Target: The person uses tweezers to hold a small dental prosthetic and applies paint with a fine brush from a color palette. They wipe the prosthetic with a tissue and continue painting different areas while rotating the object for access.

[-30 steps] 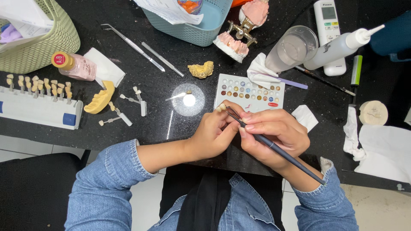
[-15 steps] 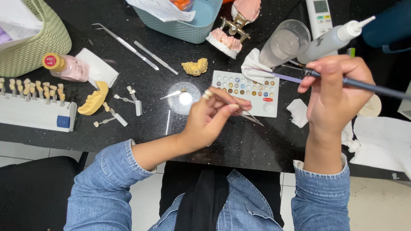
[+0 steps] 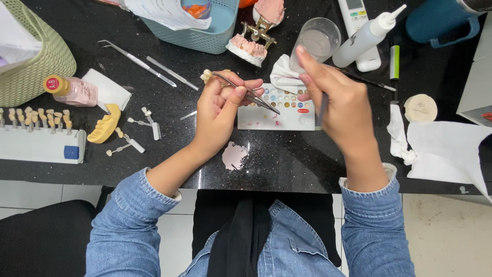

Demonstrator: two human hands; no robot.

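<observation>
My left hand (image 3: pixel 219 110) grips metal tweezers (image 3: pixel 245 91) that pinch a small cream tooth-like piece (image 3: pixel 206 76), held above the black countertop (image 3: pixel 169 107). My right hand (image 3: pixel 335 102) holds a thin dark-handled brush (image 3: pixel 321 109), blurred and pointing downward over the right end of a white colour palette (image 3: pixel 277 115). Its fingertips reach up beside a clear glass cup (image 3: pixel 319 40). The two hands are apart, with the palette between them.
A dental model on an articulator (image 3: pixel 251 43), a blue basket (image 3: pixel 205 31) and a white squeeze bottle (image 3: pixel 366 36) stand at the back. At the left are a green basket (image 3: pixel 38 61), a pink bottle (image 3: pixel 72 90), a tooth rack (image 3: pixel 38 138) and metal instruments (image 3: pixel 136 61). Tissues (image 3: pixel 441 149) lie right.
My right hand went from beside the left hand out to the right, then came back over the palette by the cup. My left hand lifted the tweezers up and left.
</observation>
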